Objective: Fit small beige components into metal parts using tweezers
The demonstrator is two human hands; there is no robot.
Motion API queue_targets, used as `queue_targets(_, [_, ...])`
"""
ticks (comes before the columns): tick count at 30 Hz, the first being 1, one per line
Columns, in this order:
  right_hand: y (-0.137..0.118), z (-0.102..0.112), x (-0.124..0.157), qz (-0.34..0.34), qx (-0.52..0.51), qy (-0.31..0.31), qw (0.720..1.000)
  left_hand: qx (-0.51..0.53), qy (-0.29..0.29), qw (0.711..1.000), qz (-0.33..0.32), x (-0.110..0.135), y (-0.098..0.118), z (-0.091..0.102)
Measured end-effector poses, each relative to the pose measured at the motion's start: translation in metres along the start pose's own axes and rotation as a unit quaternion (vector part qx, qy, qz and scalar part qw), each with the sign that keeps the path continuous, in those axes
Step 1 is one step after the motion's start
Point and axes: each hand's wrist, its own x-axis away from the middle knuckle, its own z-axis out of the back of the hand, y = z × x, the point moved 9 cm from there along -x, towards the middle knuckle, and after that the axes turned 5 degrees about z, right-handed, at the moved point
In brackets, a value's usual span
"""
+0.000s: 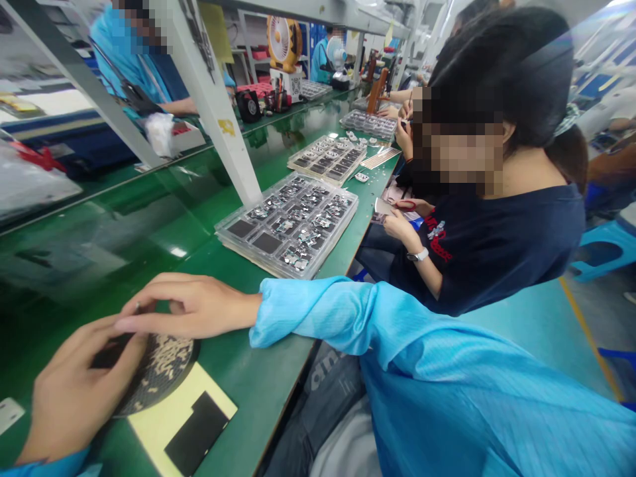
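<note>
My left hand (82, 384) and my right hand (193, 305) meet at the fingertips over a round dark dish (186, 371) at the lower left. Small beige pieces (166, 358) lie scattered in the dish. My right thumb and fingers are pinched together, and a tiny glint shows at their tips. The fingers of my left hand curl inward with the thumb close to them. Whatever sits between the two hands is too small or hidden to name. Just in front of the dish, a black flat piece with a notched corner (196, 434) rests on a yellow sheet (149, 430).
Clear compartment trays (311, 268) of small metal parts stand on the green bench (268, 344). A slanted white post (218, 106) rises behind them. On my right sits a co-worker (507, 245) holding red-handled scissors (405, 206) and a flat sheet. A white piece (10, 414) lies far left.
</note>
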Motion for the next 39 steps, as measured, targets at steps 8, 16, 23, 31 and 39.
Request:
queue_targets(8, [-0.003, 0.0, 0.0, 0.059, 0.008, 0.014, 0.998, 0.001, 0.004, 0.999, -0.034, 0.001, 0.014, 0.003])
queue_targets(16, [0.001, -0.001, -0.001, 0.035, 0.014, 0.009, 0.999, 0.002, 0.006, 0.999, -0.047, 0.0, 0.022, 0.006])
queue_targets(23, [0.002, 0.0, -0.001, -0.011, 0.027, 0.001, 1.0, 0.004, 0.006, 1.0, -0.021, -0.002, 0.022, 0.006])
queue_targets(31, [0.002, 0.0, 0.001, -0.009, 0.019, 0.012, 1.0, 0.003, -0.011, 1.0, -0.008, -0.001, 0.019, 0.005])
queue_targets(39, [0.001, 0.002, 0.002, -0.012, 0.006, 0.023, 1.0, 0.001, -0.01, 1.0, -0.017, -0.001, 0.018, 0.004])
